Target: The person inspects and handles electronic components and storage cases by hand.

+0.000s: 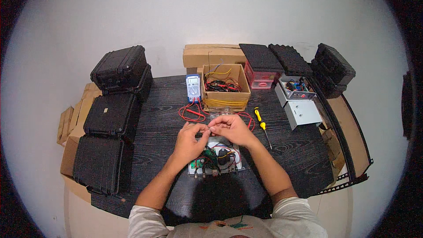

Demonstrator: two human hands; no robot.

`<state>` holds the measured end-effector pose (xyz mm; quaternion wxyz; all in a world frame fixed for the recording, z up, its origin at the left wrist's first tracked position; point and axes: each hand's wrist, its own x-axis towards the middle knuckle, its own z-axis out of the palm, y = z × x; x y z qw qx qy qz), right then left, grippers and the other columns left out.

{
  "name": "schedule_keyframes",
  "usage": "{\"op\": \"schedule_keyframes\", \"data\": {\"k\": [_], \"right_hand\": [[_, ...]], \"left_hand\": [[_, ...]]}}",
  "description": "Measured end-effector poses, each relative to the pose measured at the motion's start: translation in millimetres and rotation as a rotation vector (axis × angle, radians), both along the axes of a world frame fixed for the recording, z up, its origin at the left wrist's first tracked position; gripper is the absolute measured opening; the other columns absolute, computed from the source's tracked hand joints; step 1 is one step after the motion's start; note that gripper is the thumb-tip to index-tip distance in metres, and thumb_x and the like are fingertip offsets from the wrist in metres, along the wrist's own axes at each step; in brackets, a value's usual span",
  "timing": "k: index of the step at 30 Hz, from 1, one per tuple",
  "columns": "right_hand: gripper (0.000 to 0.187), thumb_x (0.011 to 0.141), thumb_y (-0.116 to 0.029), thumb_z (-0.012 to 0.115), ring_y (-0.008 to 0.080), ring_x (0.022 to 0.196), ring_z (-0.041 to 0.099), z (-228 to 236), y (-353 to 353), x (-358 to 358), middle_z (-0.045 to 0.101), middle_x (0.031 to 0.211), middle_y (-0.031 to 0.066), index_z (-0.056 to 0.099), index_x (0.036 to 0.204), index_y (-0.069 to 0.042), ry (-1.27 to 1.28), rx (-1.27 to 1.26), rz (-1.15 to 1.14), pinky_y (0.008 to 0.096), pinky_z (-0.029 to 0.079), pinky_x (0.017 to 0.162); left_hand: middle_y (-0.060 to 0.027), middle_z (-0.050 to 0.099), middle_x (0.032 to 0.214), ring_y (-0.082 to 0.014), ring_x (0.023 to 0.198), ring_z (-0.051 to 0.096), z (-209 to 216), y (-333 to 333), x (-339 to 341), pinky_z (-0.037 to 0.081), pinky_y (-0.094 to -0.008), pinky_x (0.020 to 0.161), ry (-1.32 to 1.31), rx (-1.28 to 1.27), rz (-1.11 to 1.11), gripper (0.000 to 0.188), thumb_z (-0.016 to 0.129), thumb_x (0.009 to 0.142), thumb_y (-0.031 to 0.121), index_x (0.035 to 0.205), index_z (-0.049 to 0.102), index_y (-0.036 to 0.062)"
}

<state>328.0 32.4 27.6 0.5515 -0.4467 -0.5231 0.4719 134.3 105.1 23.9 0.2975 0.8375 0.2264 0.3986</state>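
Note:
In the middle of the table, my left hand (192, 141) and my right hand (230, 128) meet over the far edge of an open electronics chassis (216, 141). Both hands are closed in a pinch, fingertips together; what they hold is too small to make out. Inside the chassis are a green circuit board (200, 162), a black round component (224, 156) and thin coloured wires. Connectors line its near edge. Just beyond my fingers lies a clear plastic item (219, 113), partly hidden by my right hand.
A blue multimeter (193, 87) with red leads (192, 111) stands behind, beside a cardboard box (225, 98) of cables. A yellow-handled screwdriver (263, 125) lies at right, near a white metal enclosure (302, 113). Black cases (110, 114) line the left; a red drawer box (263, 79) stands behind.

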Motion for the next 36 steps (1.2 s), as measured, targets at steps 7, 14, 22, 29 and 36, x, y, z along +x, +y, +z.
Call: {"op": "schedule_keyframes", "data": {"k": [7,14,22,29,36], "right_hand": [[0.011,0.094,-0.001,0.072,0.0076,0.085,0.069,4,-5,3,0.073,0.094,0.0036,0.07,0.105,0.002,-0.09,0.008,-0.036,0.0223,0.056,0.076],[0.013,0.094,-0.001,0.072,0.0121,0.082,0.073,15,-7,-1,0.074,0.092,0.0084,0.067,0.105,0.004,0.078,0.008,-0.016,0.0247,0.06,0.076],[0.015,0.094,-0.003,0.073,0.0143,0.084,0.074,18,-11,-4,0.075,0.092,0.0098,0.067,0.106,0.003,0.084,-0.028,-0.006,0.0259,0.061,0.076],[0.017,0.095,-0.003,0.072,0.0165,0.086,0.075,13,-12,-8,0.075,0.094,0.0109,0.066,0.109,0.004,0.225,-0.019,0.037,0.0273,0.061,0.076],[0.016,0.096,-0.005,0.071,0.0134,0.083,0.072,12,-13,-11,0.075,0.095,0.0095,0.068,0.11,0.003,0.302,0.005,0.032,0.025,0.059,0.075]], "left_hand": [[-0.0099,0.075,0.085,-0.0225,0.08,0.073,-1,-3,2,0.05,-0.0432,0.098,-0.051,0.004,0.009,0.011,0.074,0.091,0.011,0.095,0.073,0.0007],[-0.0104,0.074,0.092,-0.0225,0.091,0.07,10,-7,1,0.052,-0.0404,0.097,-0.225,-0.034,-0.009,0.008,0.074,0.087,0.001,0.094,0.072,0.0],[-0.0107,0.075,0.091,-0.0243,0.089,0.07,2,-6,3,0.052,-0.042,0.097,-0.379,-0.062,-0.057,0.011,0.079,0.084,0.003,0.094,0.075,-0.0006],[-0.0109,0.076,0.094,-0.0229,0.09,0.071,-3,0,1,0.052,-0.0418,0.096,-0.465,-0.059,-0.127,0.014,0.082,0.081,0.001,0.093,0.076,0.001],[-0.0104,0.077,0.098,-0.0245,0.092,0.071,4,-3,0,0.052,-0.0456,0.099,-0.421,0.148,-0.113,0.02,0.083,0.079,0.0,0.098,0.078,0.0028]]}}
